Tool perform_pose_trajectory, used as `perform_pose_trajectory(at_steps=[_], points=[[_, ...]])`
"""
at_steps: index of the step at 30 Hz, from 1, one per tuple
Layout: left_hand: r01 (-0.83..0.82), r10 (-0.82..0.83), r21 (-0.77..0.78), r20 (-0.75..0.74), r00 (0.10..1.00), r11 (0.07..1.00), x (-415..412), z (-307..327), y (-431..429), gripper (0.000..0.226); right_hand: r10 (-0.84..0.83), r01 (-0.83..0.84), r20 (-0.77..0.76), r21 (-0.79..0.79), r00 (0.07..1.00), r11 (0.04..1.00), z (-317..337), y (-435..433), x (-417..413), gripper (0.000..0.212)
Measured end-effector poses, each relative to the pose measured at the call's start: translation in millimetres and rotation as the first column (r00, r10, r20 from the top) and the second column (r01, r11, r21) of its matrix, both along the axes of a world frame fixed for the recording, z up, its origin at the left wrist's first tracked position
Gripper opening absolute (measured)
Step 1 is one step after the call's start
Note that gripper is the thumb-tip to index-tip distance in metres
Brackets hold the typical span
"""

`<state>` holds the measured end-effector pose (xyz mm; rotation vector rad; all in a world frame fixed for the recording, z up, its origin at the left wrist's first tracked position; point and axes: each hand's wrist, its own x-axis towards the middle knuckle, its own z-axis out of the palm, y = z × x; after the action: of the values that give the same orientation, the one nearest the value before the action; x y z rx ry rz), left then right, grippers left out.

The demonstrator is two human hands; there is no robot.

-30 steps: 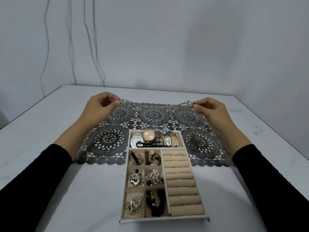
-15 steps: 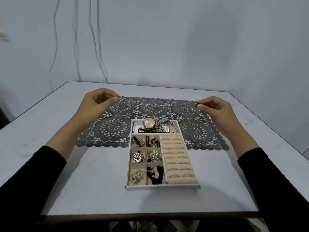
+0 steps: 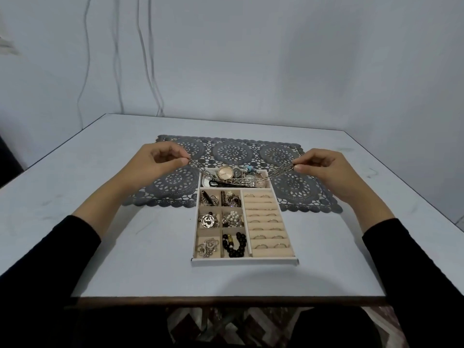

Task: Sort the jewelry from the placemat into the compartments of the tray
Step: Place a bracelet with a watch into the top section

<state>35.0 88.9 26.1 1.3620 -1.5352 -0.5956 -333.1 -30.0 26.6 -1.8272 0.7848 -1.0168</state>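
Observation:
A silver chain necklace (image 3: 273,172) hangs in a slack curve between my hands. My left hand (image 3: 160,159) pinches its left end and my right hand (image 3: 319,164) pinches its right end. The chain's sagging middle dips into the far wide compartment of the white tray (image 3: 244,261), over a gold-faced watch (image 3: 225,172) and other pieces. The tray's small left compartments hold silver pendants, pearls and black beads; its right side holds rings in beige rolls. The grey lace placemat (image 3: 233,151) lies under the tray's far end.
The tray and placemat sit on a pale grey table (image 3: 125,247) whose front edge is close to me. Cables (image 3: 140,46) run down the wall behind. A patterned floor shows below the table edge.
The chain was stretched taut over the placemat's far edge; now my hands have come nearer and lower, and the chain sags into the tray's far compartment. The view has pulled back.

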Motion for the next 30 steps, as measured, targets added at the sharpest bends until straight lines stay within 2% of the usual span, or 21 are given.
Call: perform_pose_trajectory(at_steps=[12, 19, 23, 27, 30], points=[[0.070, -0.070, -0.001, 0.061, 0.996, 0.998, -21.7, -1.6, -12.0, 0.012, 0.075, -0.075, -0.023, -0.002, 0.997, 0.997, 7.6, 1.0, 41.0, 0.014], [0.130, -0.130, -0.009, 0.009, 0.991, 0.991, -47.5, -9.3, -20.7, 0.015, 0.107, -0.107, -0.047, 0.007, 0.993, 0.994, 0.2, 5.6, 68.5, 0.017], [0.140, -0.136, -0.025, 0.112, 0.984, 0.990, -54.8, -13.7, -21.3, 0.015, 0.115, -0.114, -0.049, 0.020, 0.992, 0.993, -3.6, 9.4, 64.4, 0.018], [0.129, -0.095, -0.123, 0.252, 0.963, 0.984, -48.0, -15.8, -18.6, 0.013, 0.094, -0.095, -0.104, 0.002, 0.990, 0.996, -7.4, 11.2, 53.1, 0.018], [0.125, -0.071, -0.162, 0.301, 0.951, 0.979, -40.0, -17.1, -17.8, 0.014, 0.084, -0.084, -0.127, 0.006, 0.988, 0.996, -10.4, 11.8, 48.0, 0.018]])
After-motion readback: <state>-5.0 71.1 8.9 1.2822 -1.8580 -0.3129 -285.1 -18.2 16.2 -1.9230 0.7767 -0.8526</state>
